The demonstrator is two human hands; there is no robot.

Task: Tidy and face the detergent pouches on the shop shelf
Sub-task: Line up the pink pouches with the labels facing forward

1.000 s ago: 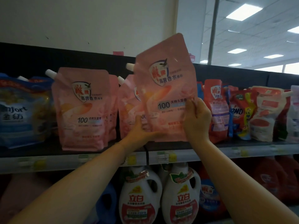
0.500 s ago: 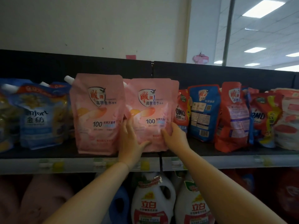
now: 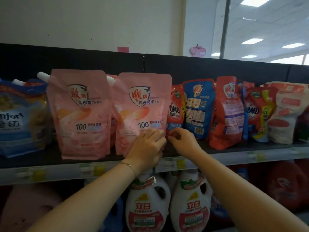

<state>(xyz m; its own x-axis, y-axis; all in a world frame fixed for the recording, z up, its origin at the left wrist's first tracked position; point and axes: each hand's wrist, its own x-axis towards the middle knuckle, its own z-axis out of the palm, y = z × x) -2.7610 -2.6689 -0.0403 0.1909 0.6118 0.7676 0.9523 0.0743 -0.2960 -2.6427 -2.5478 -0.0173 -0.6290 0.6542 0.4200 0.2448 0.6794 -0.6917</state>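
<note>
Shift: the second pink pouch (image 3: 142,114), up in the air a second ago, is now down on the shelf (image 3: 234,155) and standing. The left hand (image 3: 147,148) has slid from its lower left across to its lower right corner, and the right hand (image 3: 182,141) has gone out to the right edge.
Pouch: upright in the middle of the frame, printed face forward, white spout at its upper left. It stands just beside the first pink pouch (image 3: 80,114) on its left, and both fronts face out.
Left hand: lies over the pouch's lower right corner, back of the hand to the camera, fingers lightly bent and laid on the front. A thin bracelet (image 3: 128,164) is on the wrist.
Right hand: just right of the left hand, fingers curled in. Thumb and fingertips are close together at the pouch's bottom right edge, where the OMO pouch (image 3: 175,113) begins. Whether it pinches anything, I cannot tell.
Right of centre: the OMO pouch sits partly behind the pink one, then a blue pouch (image 3: 198,108) with its back showing, then a red pouch (image 3: 229,114).
Left edge of the frame: a blue Comfort pouch (image 3: 16,118).
Bottom of the frame: white bottles (image 3: 147,208) on the level below, under the hands.
</note>
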